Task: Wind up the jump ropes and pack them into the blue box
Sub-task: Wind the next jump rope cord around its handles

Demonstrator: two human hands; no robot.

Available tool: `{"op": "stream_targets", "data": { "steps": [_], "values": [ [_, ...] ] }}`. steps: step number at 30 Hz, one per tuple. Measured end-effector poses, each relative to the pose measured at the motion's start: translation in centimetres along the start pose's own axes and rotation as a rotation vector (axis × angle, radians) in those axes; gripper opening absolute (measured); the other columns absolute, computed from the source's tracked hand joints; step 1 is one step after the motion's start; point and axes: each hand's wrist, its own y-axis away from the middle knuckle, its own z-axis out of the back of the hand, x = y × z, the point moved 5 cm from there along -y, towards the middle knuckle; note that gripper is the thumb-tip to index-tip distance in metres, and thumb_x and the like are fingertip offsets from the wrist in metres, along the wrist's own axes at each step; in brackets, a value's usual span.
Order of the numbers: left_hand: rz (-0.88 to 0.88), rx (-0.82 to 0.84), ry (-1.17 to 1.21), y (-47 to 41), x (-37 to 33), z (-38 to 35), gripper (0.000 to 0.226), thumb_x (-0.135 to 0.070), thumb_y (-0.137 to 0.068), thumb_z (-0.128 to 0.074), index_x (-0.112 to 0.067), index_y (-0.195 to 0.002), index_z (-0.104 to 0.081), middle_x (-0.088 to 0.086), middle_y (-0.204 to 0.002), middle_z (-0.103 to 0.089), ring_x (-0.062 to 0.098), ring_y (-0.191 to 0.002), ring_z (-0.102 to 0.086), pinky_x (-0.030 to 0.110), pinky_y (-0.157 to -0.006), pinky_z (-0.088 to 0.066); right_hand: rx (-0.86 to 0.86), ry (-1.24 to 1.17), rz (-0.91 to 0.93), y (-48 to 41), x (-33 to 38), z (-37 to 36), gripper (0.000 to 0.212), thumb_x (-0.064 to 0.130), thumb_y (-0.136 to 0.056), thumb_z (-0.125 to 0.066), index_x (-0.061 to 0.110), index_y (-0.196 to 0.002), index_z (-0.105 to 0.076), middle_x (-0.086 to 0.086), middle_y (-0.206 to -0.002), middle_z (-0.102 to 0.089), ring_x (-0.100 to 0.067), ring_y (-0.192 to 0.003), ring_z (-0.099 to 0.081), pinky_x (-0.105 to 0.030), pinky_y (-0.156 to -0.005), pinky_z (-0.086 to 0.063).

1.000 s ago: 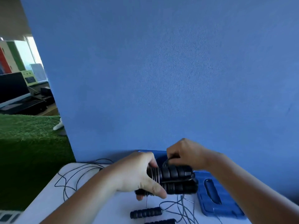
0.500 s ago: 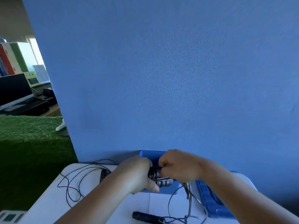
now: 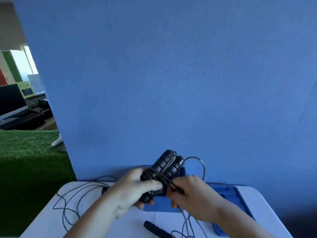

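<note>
My left hand [image 3: 133, 191] grips a pair of black ribbed jump rope handles [image 3: 165, 164], tilted up and away from me above the table. Thin grey cable is wound around them. My right hand [image 3: 190, 194] pinches that cable [image 3: 199, 162] just right of the handles, and a loop of it arcs above my hand. The blue box [image 3: 158, 204] lies open on the white table behind my hands. Its lid [image 3: 240, 196] lies to the right. Another black handle [image 3: 155, 229] rests on the table near the front edge with loose cable beside it.
A second rope's loose cable [image 3: 72, 196] sprawls over the left part of the white table [image 3: 51, 224]. A tall blue wall panel [image 3: 171, 83] stands right behind the table. Green turf [image 3: 25, 160] and a desk with a monitor [image 3: 10, 98] lie to the left.
The handles have tilted from lying flat to pointing up and away. My right hand moved off the bundle to its right side, pulling the cable into a loop. The camera view dropped slightly.
</note>
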Motion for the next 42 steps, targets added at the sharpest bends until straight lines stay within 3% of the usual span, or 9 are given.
{"op": "stream_targets", "data": {
  "steps": [7,12,16,20,24,30,33,37,42],
  "values": [
    [-0.109,-0.095,0.325,0.3,-0.6,-1.4,0.041,-0.053,-0.072,-0.079,-0.015,-0.088,-0.075,0.02,-0.083,-0.072,0.024,-0.049,-0.054,0.019,-0.041,-0.025,-0.105,-0.127,0.037,0.1,-0.6,-0.9,0.029,0.02,-0.099,-0.05,0.011,-0.077,-0.068,-0.003,-0.077,-0.074,-0.016,-0.069,-0.067,-0.031,-0.07,-0.056],
    [-0.192,-0.204,0.343,0.9,-1.4,-1.1,0.026,-0.044,-0.075,-0.08,-0.02,-0.085,-0.074,0.018,-0.084,-0.074,0.029,-0.055,-0.063,0.022,-0.044,-0.027,-0.186,-0.293,0.025,0.8,-2.0,-1.4,0.004,0.021,-0.085,-0.068,0.019,-0.082,-0.069,-0.007,-0.079,-0.07,-0.012,-0.068,-0.062,-0.033,-0.068,-0.052],
    [-0.234,-0.222,0.312,1.1,-2.6,-0.5,0.037,-0.04,-0.08,-0.074,-0.011,-0.104,-0.068,0.02,-0.094,-0.075,0.033,-0.064,-0.07,0.023,-0.044,-0.03,-0.359,-0.624,0.1,2.0,-3.5,0.4,0.035,0.034,-0.076,-0.074,0.022,-0.108,-0.07,0.001,-0.113,-0.073,-0.015,-0.11,-0.067,-0.029,-0.096,-0.052],
    [-0.247,-0.23,0.35,1.2,-4.4,-0.1,0.046,-0.046,-0.076,-0.07,-0.012,-0.107,-0.068,0.02,-0.099,-0.076,0.035,-0.066,-0.071,0.024,-0.047,-0.028,-0.382,-0.492,0.073,1.9,-4.1,0.8,0.048,0.054,-0.075,-0.074,0.032,-0.117,-0.067,0.011,-0.123,-0.069,-0.009,-0.12,-0.062,-0.042,-0.107,-0.048],
    [-0.282,-0.178,0.373,1.0,-6.1,-0.9,0.048,-0.046,-0.078,-0.068,-0.012,-0.111,-0.066,0.019,-0.099,-0.076,0.035,-0.068,-0.07,0.027,-0.05,-0.03,-0.426,-0.367,0.05,1.4,-1.7,-0.9,0.067,0.061,-0.071,-0.078,0.036,-0.128,-0.054,0.015,-0.116,-0.07,-0.003,-0.113,-0.064,-0.024,-0.097,-0.049],
    [-0.421,-0.185,0.372,0.9,-8.9,-1.6,0.046,-0.044,-0.081,-0.064,-0.009,-0.111,-0.063,0.014,-0.091,-0.075,0.031,-0.06,-0.066,0.025,-0.046,-0.032,-0.523,-0.223,0.004,-0.4,-1.9,-3.1,0.006,0.026,-0.095,-0.061,0.02,-0.093,-0.06,0.002,-0.08,-0.067,-0.009,-0.066,-0.058,-0.032,-0.065,-0.05],
    [-0.473,-0.226,0.367,0.7,-10.2,-0.9,0.042,-0.041,-0.087,-0.065,-0.007,-0.112,-0.061,0.017,-0.093,-0.075,0.032,-0.059,-0.067,0.026,-0.048,-0.032,-0.482,-0.241,-0.066,-0.4,-3.4,-4.6,0.027,0.03,-0.101,-0.054,0.01,-0.082,-0.056,-0.006,-0.063,-0.054,-0.006,-0.054,-0.038,-0.028,-0.053,-0.034],
    [-0.48,-0.268,0.373,0.2,-11.8,0.0,0.033,-0.035,-0.097,-0.062,-0.008,-0.117,-0.061,0.016,-0.094,-0.076,0.029,-0.058,-0.066,0.025,-0.049,-0.032,-0.471,-0.279,-0.09,-0.6,-4.8,-5.8,0.026,0.028,-0.102,-0.053,0.007,-0.086,-0.056,0.004,-0.059,-0.043,-0.006,-0.051,-0.033,-0.021,-0.049,-0.028],
    [-0.534,-0.317,0.428,0.0,-15.3,1.7,0.023,-0.039,-0.097,-0.063,-0.02,-0.109,-0.062,0.009,-0.09,-0.076,0.029,-0.06,-0.068,0.025,-0.049,-0.032,-0.4,-0.197,-0.157,-0.4,-7.1,-7.5,0.01,0.024,-0.102,-0.05,0.022,-0.101,-0.06,0.007,-0.062,-0.053,0.001,-0.053,-0.051,-0.015,-0.053,-0.037]
  ]
}}
